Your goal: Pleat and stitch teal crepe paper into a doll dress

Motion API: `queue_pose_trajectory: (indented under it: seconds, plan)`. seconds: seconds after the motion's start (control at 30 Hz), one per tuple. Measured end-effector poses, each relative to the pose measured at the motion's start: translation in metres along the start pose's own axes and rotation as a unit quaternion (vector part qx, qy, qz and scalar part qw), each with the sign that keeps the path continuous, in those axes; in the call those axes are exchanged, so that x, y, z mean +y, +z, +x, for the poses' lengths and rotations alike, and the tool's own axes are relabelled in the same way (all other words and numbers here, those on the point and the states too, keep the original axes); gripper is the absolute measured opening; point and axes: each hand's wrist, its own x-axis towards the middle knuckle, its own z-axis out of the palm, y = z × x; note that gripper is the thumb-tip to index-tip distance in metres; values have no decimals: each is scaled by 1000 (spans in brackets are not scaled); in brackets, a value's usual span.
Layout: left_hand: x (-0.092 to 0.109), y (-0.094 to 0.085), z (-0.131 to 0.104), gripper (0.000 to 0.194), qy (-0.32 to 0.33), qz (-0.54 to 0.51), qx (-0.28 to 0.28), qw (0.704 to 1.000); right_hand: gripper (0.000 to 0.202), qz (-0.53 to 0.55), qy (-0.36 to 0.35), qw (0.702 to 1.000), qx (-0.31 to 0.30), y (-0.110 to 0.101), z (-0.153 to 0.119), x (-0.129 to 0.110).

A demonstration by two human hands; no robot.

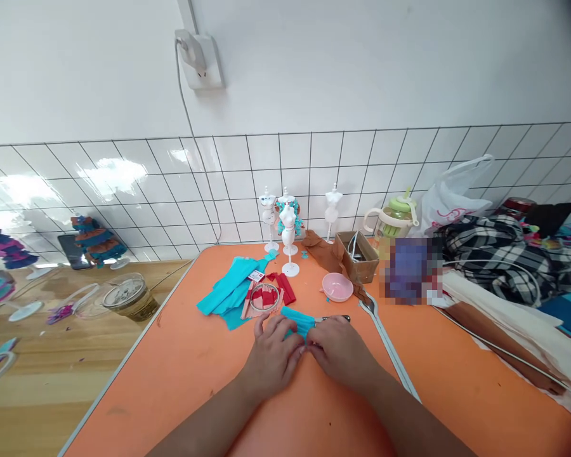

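Both of my hands meet at a small turquoise cloth piece (301,320) on the orange table. My left hand (273,352) holds its near edge, thumb and forefinger together and the other fingers bent over it. My right hand (337,350) pinches the same cloth from the right, its fingertips partly hidden. Just behind the right hand lies a pair of scissors (346,317), mostly covered. Farther left are larger turquoise cloth pieces (233,289), red cloth (285,289) and a metal-coloured ring (280,298). A pink bowl (337,287) sits beyond my right hand.
Several small white dress forms (289,238) stand by the tiled wall. A cardboard box (368,270) and brown cloth (321,251) lie right of them. A white strip (393,349) runs along the right. Plaid fabric (480,247) is piled far right; a jar (131,298) stands left.
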Motion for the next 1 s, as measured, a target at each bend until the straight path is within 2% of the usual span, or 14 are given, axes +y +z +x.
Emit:
queue_pose_trajectory:
  seconds: [0.13,0.23,0.4,0.57,0.77,0.9,1.0]
  plan:
    - [0,-1,0,18,21,-4,-5,1000,9,27,2,1000,10,3,-2,-1]
    - [-1,-3,0,16,14,-21,-7,1000,15,50,14,998,40,5,-3,-3]
    - [-1,-3,0,16,0,-54,-13,998,12,64,-1,996,67,10,-3,-4]
    - [-2,5,1,14,-72,-160,10,984,12,23,-49,986,159,18,0,-10]
    - [-2,7,4,17,-179,-312,7,933,11,-71,-140,956,248,22,5,-13]
    - [0,6,5,20,-197,-362,-4,911,13,-102,-182,941,268,23,6,-5]
    - [-2,10,6,19,-189,-343,1,920,16,-111,-191,937,271,25,6,-6]
